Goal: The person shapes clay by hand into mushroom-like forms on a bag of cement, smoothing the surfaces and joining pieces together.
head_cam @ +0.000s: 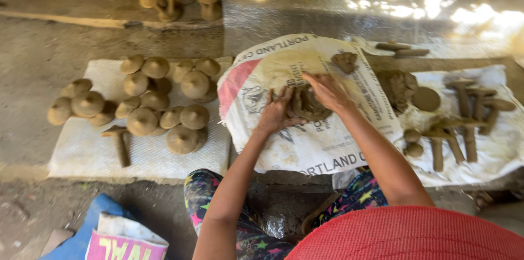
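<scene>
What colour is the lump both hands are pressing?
Dull grey-brown clay lump, seen in the head view.
</scene>
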